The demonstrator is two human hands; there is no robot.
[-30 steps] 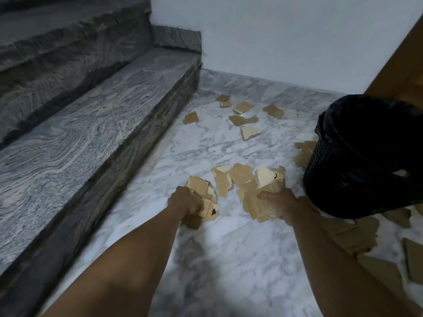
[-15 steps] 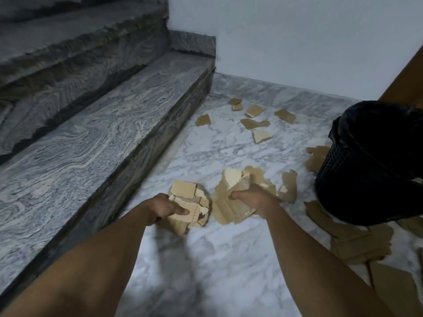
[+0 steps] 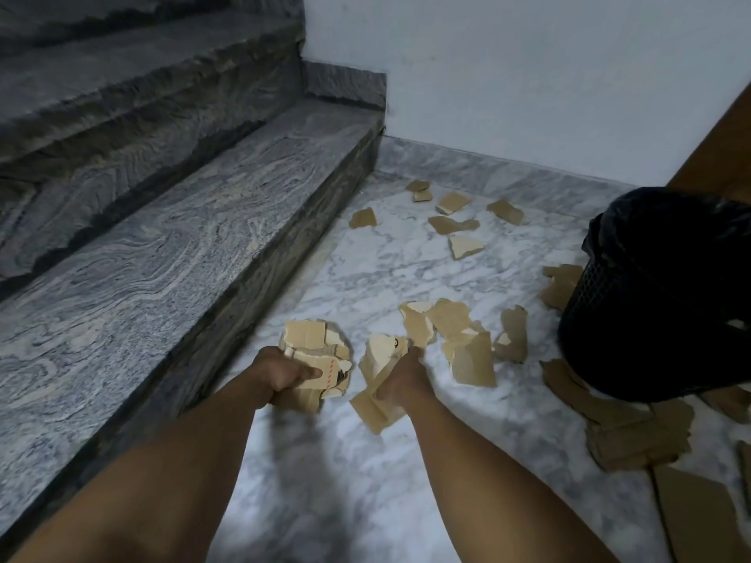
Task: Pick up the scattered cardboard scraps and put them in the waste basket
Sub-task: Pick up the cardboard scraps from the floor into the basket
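Left hand (image 3: 280,373): seen in the head view, low over the marble floor; the fingers and thumb are curled round a thick bundle of scraps (image 3: 315,351), which is gripped firmly, with the thumb laid across a piece marked with red dashes.
Right hand (image 3: 400,379): held just beside the other hand; the fingers are closed on a few pale scraps (image 3: 378,361), which are pinched from above, with their lower end reaching down toward the floor.
Middle scraps (image 3: 451,325): a loose cluster is spread on the floor just beyond the right hand, between the hands and the basket; several pieces are overlapped.
Far scraps (image 3: 451,225): a handful of small pieces is scattered near the foot of the wall, well apart from both hands.
Waste basket (image 3: 634,302): a black mesh basket lined with a black bag is set on the floor at the right edge; its contents cannot be made out.
Scrap at the basket (image 3: 563,284): one piece is lodged against the basket's left side.
Flat stack (image 3: 638,436): larger pieces are piled on the floor just in front of the basket, at the lower right.
Floor (image 3: 365,278): white marble with grey veins.
Steps (image 3: 162,258): grey veined stone, rising at the left; the lowest one is bordered by the floor.
Wall (image 3: 528,75): plain white, behind the far scraps.
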